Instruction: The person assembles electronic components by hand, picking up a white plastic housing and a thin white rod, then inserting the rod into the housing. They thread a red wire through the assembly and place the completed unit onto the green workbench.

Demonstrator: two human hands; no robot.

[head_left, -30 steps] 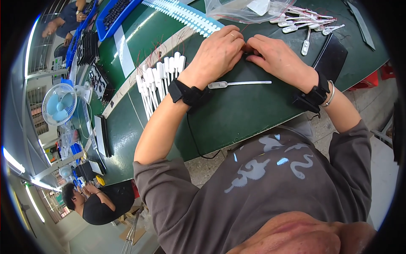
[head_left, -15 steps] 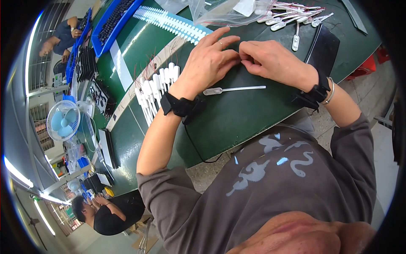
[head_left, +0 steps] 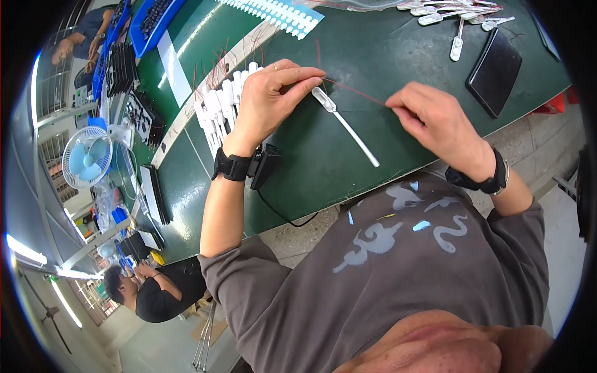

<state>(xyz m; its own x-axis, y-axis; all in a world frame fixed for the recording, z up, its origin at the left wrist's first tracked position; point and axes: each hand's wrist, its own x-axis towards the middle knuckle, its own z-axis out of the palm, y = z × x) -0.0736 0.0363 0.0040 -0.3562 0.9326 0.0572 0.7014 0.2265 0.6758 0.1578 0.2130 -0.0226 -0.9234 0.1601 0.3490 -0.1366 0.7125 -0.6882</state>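
Far to the left of the lone dropper [head_left: 348, 128] is a white fan [head_left: 87, 158] with pale blue blades. Up and left of the dropper, a blue tray [head_left: 138, 45] holds small dark parts. Nearer on its left, a row of white droppers [head_left: 214, 112] with red wires lies on the green worktop [head_left: 311, 174]. Just left of its bulb end, the left hand [head_left: 267, 99] has thumb and forefinger closed at the tips, pinching a thin red wire [head_left: 356, 92]; whether it also touches the dropper, I cannot tell. Above the dropper lies a light-blue strip [head_left: 283, 15] with white tabs. The dropper slants, stem toward the worktop's near edge. Right of it, the taut wire ends at the right hand [head_left: 438, 121], whose thumb and forefinger pinch it, other fingers curled. Beyond, to its upper right, are a dropper pile [head_left: 457, 46] and a black slab [head_left: 495, 71].
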